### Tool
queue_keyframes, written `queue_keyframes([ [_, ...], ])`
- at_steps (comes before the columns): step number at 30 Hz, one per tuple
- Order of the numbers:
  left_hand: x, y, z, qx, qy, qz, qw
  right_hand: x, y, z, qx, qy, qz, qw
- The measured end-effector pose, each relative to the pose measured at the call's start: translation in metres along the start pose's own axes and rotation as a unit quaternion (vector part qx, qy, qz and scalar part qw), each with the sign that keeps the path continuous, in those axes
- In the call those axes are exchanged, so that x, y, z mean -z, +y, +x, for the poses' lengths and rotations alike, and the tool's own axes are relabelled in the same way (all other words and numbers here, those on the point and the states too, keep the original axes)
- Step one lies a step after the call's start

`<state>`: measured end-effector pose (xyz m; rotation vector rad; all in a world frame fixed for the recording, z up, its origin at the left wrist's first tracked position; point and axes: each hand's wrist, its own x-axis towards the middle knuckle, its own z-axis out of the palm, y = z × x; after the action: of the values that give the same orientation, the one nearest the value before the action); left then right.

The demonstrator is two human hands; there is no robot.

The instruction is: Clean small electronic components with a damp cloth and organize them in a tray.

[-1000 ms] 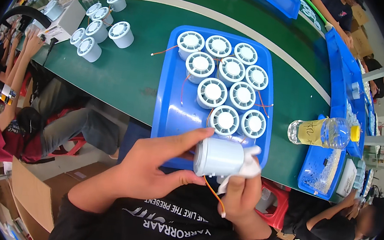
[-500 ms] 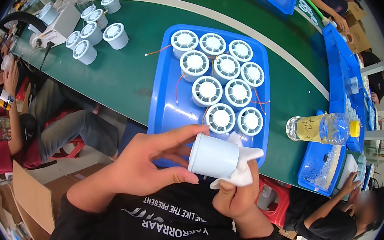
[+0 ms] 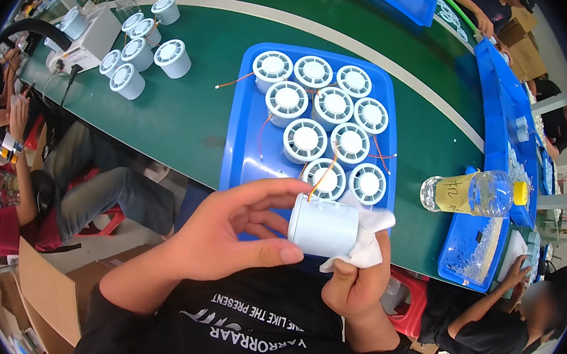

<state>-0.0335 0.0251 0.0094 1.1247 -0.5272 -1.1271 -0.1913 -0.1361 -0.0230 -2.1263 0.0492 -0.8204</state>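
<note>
Sideways between my hands, over the near edge of the blue tray (image 3: 249, 167), is a pale blue cylinder (image 3: 326, 228). My left hand (image 3: 230, 230) has its thumb and curled fingers around the cylinder's left end. At its other end, my right hand (image 3: 357, 280) pinches a white cloth (image 3: 367, 246) pressed against it. A thin orange-red wire (image 3: 323, 179) rises from the cylinder's upper side. Several similar cylinders stand upright in the tray, such as one with a slotted round top (image 3: 305, 141); some have thin wires trailing out.
More cylinders (image 3: 173, 58) stand on the green table (image 3: 173, 118) at the left, near a white box-shaped device (image 3: 96, 36). To the right are a clear bottle with a yellow cap (image 3: 476, 193) and a blue bin (image 3: 452, 251). Other people sit at both sides.
The cylinder has turned in my hands, bringing the orange-red wire to its upper side. Both hands and the cloth have shifted slightly to the right.
</note>
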Motion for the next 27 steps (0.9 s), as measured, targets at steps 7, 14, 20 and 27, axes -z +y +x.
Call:
queue_keyframes([
  [7, -0.01, 0.007, 0.001, -0.067, 0.009, 0.203, 0.977, -0.001, -0.006, -0.001, -0.139, 0.025, 0.071, 0.987],
  [14, -0.001, 0.0, 0.006, -0.342, -0.029, 0.548, 0.763, 0.019, 0.02, 0.024, -0.456, 0.046, 0.537, 0.708],
  [20, 0.003, -0.012, -0.005, -0.322, 0.019, 0.375, 0.869, 0.03, 0.022, 0.012, -0.298, 0.131, 0.771, 0.547],
  [27, -0.002, -0.018, -0.006, -0.298, 0.054, 0.295, 0.906, 0.02, -0.024, 0.027, -0.231, 0.093, 0.209, 0.946],
])
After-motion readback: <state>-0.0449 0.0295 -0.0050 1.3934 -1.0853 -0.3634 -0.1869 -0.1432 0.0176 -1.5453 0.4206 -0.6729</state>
